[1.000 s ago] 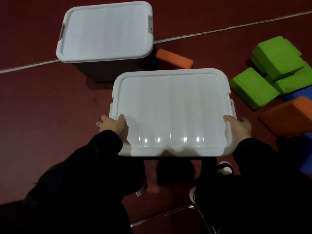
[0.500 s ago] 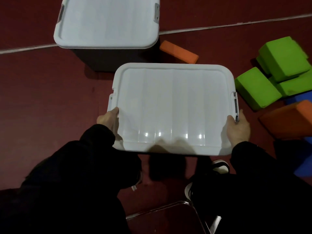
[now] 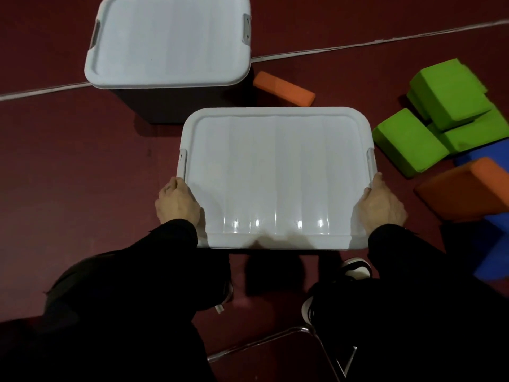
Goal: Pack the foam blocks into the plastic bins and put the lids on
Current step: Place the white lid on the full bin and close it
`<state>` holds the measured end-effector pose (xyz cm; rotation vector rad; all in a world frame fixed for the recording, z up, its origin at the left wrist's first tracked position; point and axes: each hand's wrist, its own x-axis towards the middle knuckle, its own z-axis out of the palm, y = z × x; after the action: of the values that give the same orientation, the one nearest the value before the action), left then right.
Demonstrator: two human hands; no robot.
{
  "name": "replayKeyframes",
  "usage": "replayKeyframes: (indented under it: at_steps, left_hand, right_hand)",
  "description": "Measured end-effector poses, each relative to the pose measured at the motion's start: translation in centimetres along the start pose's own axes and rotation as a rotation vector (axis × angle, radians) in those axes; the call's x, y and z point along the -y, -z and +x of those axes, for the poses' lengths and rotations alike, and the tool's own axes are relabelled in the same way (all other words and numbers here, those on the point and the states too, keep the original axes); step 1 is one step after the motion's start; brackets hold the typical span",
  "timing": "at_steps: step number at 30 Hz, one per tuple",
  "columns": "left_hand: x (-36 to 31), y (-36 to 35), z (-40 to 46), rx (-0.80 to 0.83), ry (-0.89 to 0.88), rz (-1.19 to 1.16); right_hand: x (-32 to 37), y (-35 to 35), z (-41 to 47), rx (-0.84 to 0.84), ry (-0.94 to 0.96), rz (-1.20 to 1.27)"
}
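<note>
Item: near bin lid (image 3: 275,175), white, lying flat in the centre of the frame on a bin whose body is hidden beneath it. Long axis is running left to right across the frame; its side latches are sitting at the left and right short edges.

Left hand (image 3: 177,204): fingers are curling over the lid's lower left edge, gripping it. Right hand (image 3: 381,205): fingers are wrapping the lower right edge, gripping it likewise. Whether the latches are snapped cannot be told.

Item: far bin (image 3: 168,40), upper left of the frame, lid already sitting on it, same left-to-right lie, dark wall showing below.

Progress, as a judgement: two bins are wearing lids, the near one seemingly being pressed home; what they contain is hidden.

Remaining loose on the floor (image 3: 68,161): one orange block (image 3: 283,88) just above the near lid; green blocks (image 3: 440,111) piling at the right edge; a second orange block (image 3: 465,188) and blue blocks (image 3: 493,249) below them. These are looking unpacked, so the task is appearing unfinished.
</note>
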<state>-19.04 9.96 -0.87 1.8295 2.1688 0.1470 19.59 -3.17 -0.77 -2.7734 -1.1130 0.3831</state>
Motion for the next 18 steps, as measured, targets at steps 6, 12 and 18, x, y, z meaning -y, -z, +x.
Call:
replayKeyframes:
  at_steps: [6,12,18]
  left_hand:
    - [-0.2,0.4,-0.3,0.259,0.135,-0.11]
    - [0.2,-0.9,-5.4,0.285,0.915,-0.754]
    - [-0.7,-1.5,-9.6,0.422,1.11,-1.572]
  right_hand:
    - [-0.4,1.2,0.8,0.333,-0.133,0.233]
    - [-4.9,-3.3,-1.7,0.422,-0.767,0.97]
    - [-2.9,-1.6,-6.1,0.542,-0.959,1.515]
